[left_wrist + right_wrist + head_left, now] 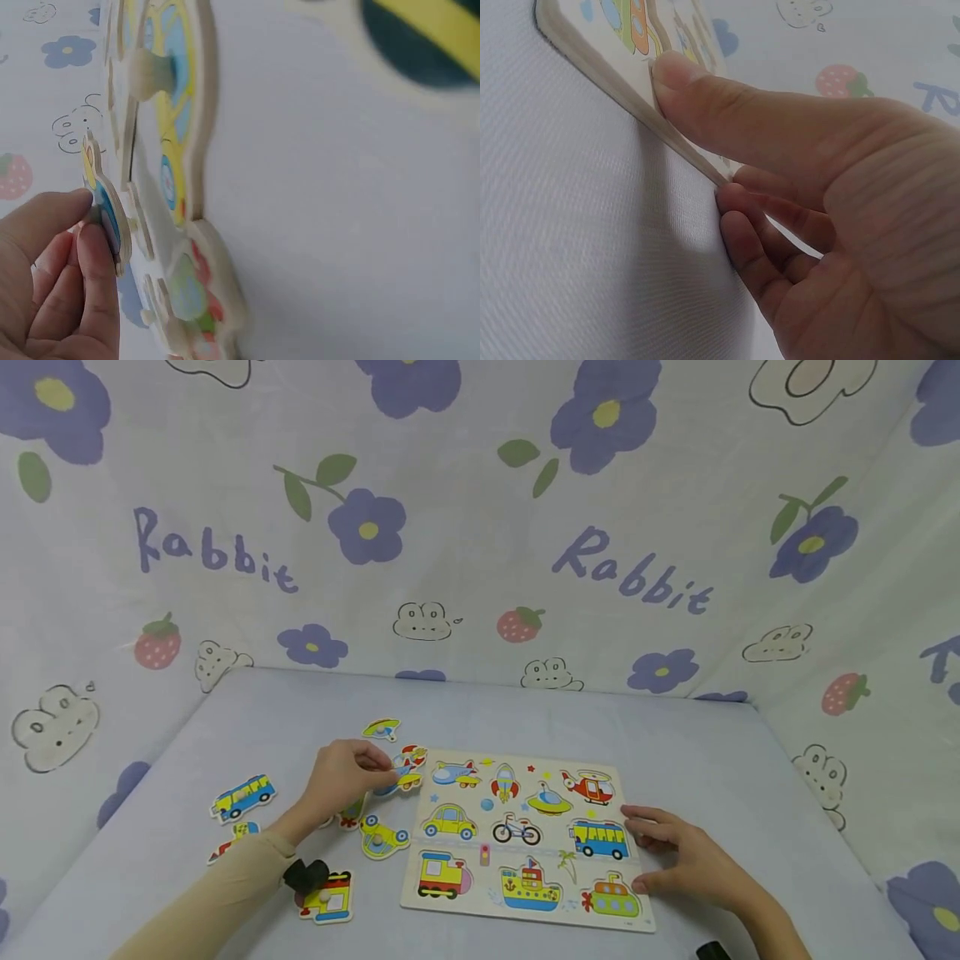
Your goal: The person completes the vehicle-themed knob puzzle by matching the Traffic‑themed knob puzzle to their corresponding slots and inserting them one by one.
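Observation:
My left hand [348, 777] pinches the knob of a wooden airplane puzzle piece [409, 777], just off the upper left corner of the puzzle board [487, 875]. In the left wrist view the airplane piece [110, 217] stands on edge between thumb and fingers. My right hand [686, 860] holds the board's right edge. In the right wrist view the thumb [679, 75] lies on top of the board [592, 71] and the other fingers are at its edge. Printed vehicles fill the board's face. A helicopter piece [414, 751] lies partly behind the airplane piece.
Left of the board lie a yellow car piece [383, 838], a flying saucer piece [382, 728], a bus piece [243, 797] and a train piece [333, 900]. A red and yellow piece [243, 831] is partly hidden by the left sleeve [217, 893]. Patterned cloth [465, 568] walls the table.

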The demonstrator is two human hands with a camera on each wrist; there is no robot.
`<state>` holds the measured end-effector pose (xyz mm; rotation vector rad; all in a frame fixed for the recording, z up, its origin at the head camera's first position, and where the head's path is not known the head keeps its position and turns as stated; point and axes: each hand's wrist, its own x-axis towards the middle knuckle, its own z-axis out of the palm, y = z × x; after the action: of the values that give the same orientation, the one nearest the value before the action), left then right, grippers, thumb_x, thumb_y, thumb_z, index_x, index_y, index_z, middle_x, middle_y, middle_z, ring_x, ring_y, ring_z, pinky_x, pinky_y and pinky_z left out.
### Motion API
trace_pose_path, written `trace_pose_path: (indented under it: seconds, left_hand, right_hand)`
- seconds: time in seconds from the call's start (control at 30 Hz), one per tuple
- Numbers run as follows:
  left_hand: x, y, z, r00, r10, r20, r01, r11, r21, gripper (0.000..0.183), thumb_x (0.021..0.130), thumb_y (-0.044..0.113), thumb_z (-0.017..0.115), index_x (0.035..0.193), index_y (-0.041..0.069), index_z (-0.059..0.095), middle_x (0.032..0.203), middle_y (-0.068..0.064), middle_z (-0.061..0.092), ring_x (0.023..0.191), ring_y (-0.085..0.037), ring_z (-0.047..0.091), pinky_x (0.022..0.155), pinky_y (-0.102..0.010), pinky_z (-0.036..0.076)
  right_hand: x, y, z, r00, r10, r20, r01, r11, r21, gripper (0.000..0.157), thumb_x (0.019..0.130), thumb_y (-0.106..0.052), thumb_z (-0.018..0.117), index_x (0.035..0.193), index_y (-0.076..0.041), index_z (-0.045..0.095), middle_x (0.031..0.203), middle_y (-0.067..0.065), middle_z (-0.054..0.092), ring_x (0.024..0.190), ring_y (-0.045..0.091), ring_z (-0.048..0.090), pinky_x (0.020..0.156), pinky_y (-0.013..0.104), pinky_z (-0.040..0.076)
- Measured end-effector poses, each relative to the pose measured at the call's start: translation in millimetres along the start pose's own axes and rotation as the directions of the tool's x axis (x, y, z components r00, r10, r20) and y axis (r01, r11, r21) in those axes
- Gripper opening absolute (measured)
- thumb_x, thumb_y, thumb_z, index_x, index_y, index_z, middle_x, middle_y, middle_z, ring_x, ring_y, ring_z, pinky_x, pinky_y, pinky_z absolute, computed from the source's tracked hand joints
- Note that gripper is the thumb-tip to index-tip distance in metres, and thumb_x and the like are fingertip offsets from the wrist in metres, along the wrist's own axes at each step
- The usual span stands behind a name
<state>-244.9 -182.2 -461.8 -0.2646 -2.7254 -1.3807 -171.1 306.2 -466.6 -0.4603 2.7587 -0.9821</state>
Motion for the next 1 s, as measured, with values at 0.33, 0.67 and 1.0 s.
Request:
trace_pose_path:
  seconds: [0.33,0.67,1.0]
  left_hand:
    - [11.3,17.1,17.6,0.997,0.043,0.064,-0.039,0.997,-0.062,0.014,0.079,0.016,0.084,0.085,0.015,0.072,0.079,0.007,0.070,0.075,-0.011,0.067,0.071,-0.033,0.053]
    - [25.6,31.4,43.7,0.990,0.060,0.128,-0.053,0.997,-0.052,0.014,0.078,0.013,0.084,0.083,0.013,0.072,0.076,0.007,0.069,0.072,-0.012,0.064,0.067,-0.031,0.050]
    - [35.2,36.3,65.2,0.984,0.043,0.173,-0.043,0.999,-0.002,0.012,0.078,0.014,0.084,0.081,0.014,0.071,0.073,0.008,0.067,0.070,-0.011,0.063,0.069,-0.031,0.050]
  right_hand:
    - [0,1,1.0,1.000,0.013,-0.001,-0.013,1.000,-0.015,0.084,0.065,-0.047,0.089,0.136,-0.012,0.061,0.146,0.002,0.046,0.105,0.015,0.053,0.090,0.035,0.048]
    - [-1,3,2.1,1.000,0.005,-0.010,-0.005,1.000,0.000,0.083,0.064,-0.045,0.090,0.134,-0.012,0.062,0.146,0.001,0.046,0.104,0.015,0.052,0.090,0.035,0.047]
    - [-1,6,1.1,1.000,-0.001,0.004,0.000,1.000,0.031,0.081,0.065,-0.045,0.089,0.135,-0.013,0.062,0.147,0.002,0.045,0.105,0.016,0.053,0.090,0.031,0.047]
